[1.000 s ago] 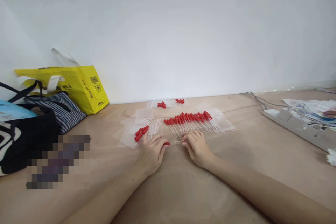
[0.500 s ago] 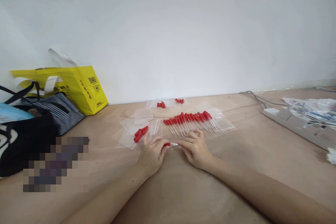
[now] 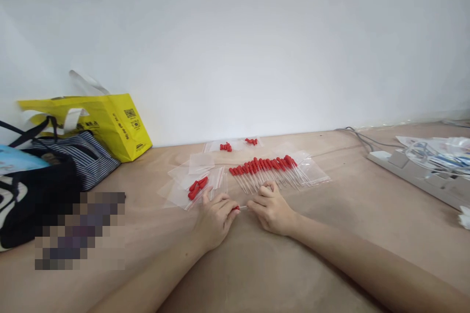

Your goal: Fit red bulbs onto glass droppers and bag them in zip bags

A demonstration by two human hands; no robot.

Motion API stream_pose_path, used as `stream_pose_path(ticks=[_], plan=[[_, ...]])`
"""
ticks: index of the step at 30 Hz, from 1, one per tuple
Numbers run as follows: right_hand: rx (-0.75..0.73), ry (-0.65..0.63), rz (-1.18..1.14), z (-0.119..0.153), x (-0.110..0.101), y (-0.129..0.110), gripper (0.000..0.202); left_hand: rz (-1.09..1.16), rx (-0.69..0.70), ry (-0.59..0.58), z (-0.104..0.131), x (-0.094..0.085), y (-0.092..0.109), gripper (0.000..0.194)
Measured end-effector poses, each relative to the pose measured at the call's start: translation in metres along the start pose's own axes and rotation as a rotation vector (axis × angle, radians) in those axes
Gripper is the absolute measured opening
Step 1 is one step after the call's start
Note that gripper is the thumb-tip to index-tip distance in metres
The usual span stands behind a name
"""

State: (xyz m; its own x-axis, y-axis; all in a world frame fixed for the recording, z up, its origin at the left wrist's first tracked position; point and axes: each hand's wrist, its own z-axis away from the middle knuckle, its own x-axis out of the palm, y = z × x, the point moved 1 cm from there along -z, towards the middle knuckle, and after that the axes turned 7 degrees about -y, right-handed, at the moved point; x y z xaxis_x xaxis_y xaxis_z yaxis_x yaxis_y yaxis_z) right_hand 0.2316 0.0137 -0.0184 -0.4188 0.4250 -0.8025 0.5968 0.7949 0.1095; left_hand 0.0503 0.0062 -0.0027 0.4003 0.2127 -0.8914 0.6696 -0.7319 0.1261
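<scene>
One red tip [image 3: 237, 208] is clamped in the left hand [image 3: 215, 217], a stick [image 3: 244, 207] toward three o'clock in the right hand [image 3: 273, 210]; align both.

The left hand [image 3: 216, 217] hides most of a red tip [image 3: 237, 208]; the right hand [image 3: 270, 209] covers one end of its stick [image 3: 244, 207]; pixel blocks [image 3: 79, 232] mask something; the black bag [image 3: 40, 203] and power strip [image 3: 414, 176] are cut off.

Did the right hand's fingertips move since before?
Yes, a little: on the right hand, the fingertips have shifted left, judged against the row of red-tipped sticks.
</scene>
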Motion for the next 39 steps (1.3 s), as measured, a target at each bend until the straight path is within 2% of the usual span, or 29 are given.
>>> stream_pose_path(ticks=[3,11,15,24,31,39], plan=[[-0.060,-0.002,0.008,-0.003,-0.002,0.000,0.017,-0.004,0.026,0.012,0.000,0.000,0.001,0.018],[-0.023,-0.031,-0.143,-0.012,0.003,-0.003,0.016,0.028,0.011,0.040,0.002,0.001,0.000,0.020],[0.025,-0.051,-0.172,-0.012,0.006,-0.005,0.017,0.037,-0.015,0.026,0.000,0.002,-0.001,0.019],[0.106,-0.145,-0.198,-0.011,-0.001,0.004,0.016,0.060,-0.063,0.029,0.001,-0.005,-0.012,0.008],[0.195,-0.082,-0.268,-0.007,0.008,-0.006,0.017,0.116,-0.064,0.076,0.002,-0.001,-0.011,0.010],[0.218,-0.158,-0.253,-0.006,0.006,-0.004,0.015,0.107,-0.063,0.070,0.002,0.001,-0.010,0.006]])
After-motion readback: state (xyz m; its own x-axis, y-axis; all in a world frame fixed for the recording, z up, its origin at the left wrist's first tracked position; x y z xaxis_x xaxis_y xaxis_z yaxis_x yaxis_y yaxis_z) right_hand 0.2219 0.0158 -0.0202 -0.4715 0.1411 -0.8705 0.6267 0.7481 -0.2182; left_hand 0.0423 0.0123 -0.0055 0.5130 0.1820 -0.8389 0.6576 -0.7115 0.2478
